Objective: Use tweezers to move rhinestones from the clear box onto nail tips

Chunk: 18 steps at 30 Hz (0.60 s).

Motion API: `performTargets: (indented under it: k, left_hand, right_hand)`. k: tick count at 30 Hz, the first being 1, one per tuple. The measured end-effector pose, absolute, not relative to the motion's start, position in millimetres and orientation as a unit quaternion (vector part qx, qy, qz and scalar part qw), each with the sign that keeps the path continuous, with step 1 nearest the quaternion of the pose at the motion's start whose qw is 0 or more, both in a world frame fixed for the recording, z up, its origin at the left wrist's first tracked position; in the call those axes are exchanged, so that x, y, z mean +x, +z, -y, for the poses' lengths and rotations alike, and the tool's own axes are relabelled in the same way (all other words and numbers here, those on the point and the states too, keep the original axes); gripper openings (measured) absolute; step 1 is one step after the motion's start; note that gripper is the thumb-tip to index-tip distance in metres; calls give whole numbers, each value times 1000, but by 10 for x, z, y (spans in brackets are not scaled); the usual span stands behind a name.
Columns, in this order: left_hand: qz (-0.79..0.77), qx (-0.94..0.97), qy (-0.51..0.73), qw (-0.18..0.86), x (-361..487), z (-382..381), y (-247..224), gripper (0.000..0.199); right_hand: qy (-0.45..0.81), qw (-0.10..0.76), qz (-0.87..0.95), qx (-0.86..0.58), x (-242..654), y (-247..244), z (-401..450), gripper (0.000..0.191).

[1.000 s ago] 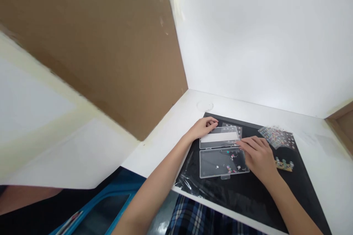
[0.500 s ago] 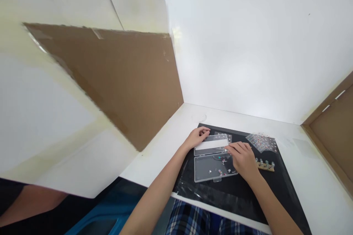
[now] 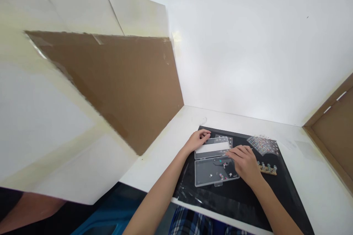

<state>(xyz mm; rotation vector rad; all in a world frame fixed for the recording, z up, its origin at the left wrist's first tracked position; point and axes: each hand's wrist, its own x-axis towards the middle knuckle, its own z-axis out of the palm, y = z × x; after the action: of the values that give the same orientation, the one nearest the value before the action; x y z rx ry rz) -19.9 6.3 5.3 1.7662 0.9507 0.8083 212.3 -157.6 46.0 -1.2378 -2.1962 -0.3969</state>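
Clear plastic case (image 3: 209, 176), tiny contents (image 3: 224, 166) blurred

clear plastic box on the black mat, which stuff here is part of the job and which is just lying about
Part of the job:
left hand at the box's lid
right hand over the box's base
small charms in the base

Just lying about:
sheet of small multicoloured stickers
wooden strip with teal-topped pegs
cardboard panel

White walls (image 3: 234, 51) stand all around; a big brown cardboard sheet (image 3: 110, 88) covers part of the left one; a white table (image 3: 317, 169) sits below; another brown board (image 3: 335, 139) shows on the right.
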Motion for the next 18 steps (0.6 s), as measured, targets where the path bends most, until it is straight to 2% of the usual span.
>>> performTargets:
  k: [7, 18]
  left_hand:
    - [-390, 720, 330, 469, -202, -69, 21, 51]
    - [-385, 724, 313, 479, -211, -138, 3, 45]
  right_hand:
    - [-139, 293, 826, -460, 2170, 445, 1543, 45]
    - [-122, 268, 837, -462, 2194, 426, 1524, 42]
